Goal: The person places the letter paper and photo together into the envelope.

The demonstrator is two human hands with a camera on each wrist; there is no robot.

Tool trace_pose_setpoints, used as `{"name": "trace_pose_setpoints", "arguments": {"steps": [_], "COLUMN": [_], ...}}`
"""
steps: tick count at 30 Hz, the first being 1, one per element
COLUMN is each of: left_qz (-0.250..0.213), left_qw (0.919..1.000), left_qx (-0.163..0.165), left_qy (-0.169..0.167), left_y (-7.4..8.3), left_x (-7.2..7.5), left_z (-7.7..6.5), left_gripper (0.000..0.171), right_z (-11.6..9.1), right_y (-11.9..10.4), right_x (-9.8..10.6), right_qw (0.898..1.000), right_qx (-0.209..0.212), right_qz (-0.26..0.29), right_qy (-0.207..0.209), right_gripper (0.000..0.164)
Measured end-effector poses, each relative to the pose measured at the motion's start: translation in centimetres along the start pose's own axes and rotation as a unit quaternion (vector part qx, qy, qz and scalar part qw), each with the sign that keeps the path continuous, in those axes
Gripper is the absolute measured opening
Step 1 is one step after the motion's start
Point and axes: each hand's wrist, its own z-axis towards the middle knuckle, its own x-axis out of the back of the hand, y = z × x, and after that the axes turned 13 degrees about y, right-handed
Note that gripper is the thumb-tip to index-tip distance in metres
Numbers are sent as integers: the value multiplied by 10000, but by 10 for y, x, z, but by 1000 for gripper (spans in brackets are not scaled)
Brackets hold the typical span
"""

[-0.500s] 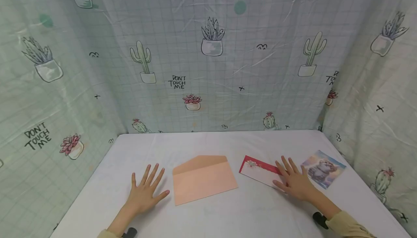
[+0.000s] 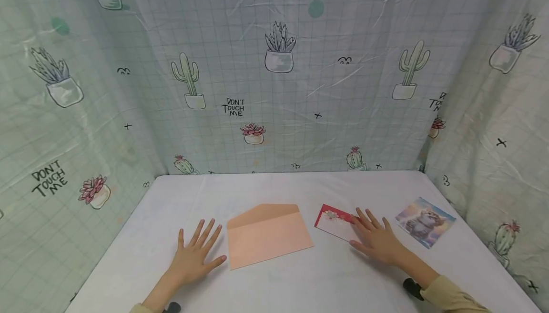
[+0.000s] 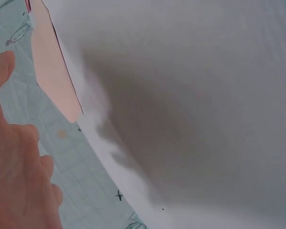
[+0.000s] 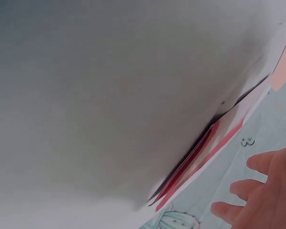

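My left hand (image 2: 191, 260) has its fingers spread, just left of a peach envelope (image 2: 270, 239) that lies with its flap unfolded toward the back. The thumb tip comes close to the envelope's left edge. Over on the right, my right hand (image 2: 379, 242) spreads its fingers above a red and white card (image 2: 332, 222) with a flower print, hiding the card's right part. In the right wrist view the hand (image 4: 267, 191) appears raised beside the card's red edge (image 4: 195, 157). Neither hand grips anything.
A square picture of a grey kitten (image 2: 424, 221) lies to the right of my right hand. All of it rests on a white-covered table (image 2: 291, 289). Cactus-printed curtains (image 2: 317, 84) stand along the back and both sides.
My right hand has shifted left over the card, uncovering the kitten picture's left corner. The left hand has moved slightly right and nearer to me. The papers stay where they were.
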Motion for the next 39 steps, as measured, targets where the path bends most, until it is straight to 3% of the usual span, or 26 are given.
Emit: {"name": "trace_pose_setpoints", "arguments": {"steps": [7,14,33,39], "left_qz": [-211,-330,-566,-417], "left_qw": [9992,9989,9965,9964], "left_qx": [-38,-322,-582,-709], "left_qy": [-332,-28,-191,-222], "left_y": [7,10,20,22], "left_x": [2,-2,-4,-4], "left_z": [2,3,15,17], "left_gripper": [75,71,67,67], "right_z": [4,9,29,35], "right_y": [-13,-25,-52,-60], "right_x": [-4,-6,-15,-15], "right_qw": [9997,9988,9932,9905], "right_qx": [220,417,1142,1367], "right_qz": [133,244,189,81], "right_qy": [-23,-104,-140,-109], "right_gripper": [72,71,68,67]}}
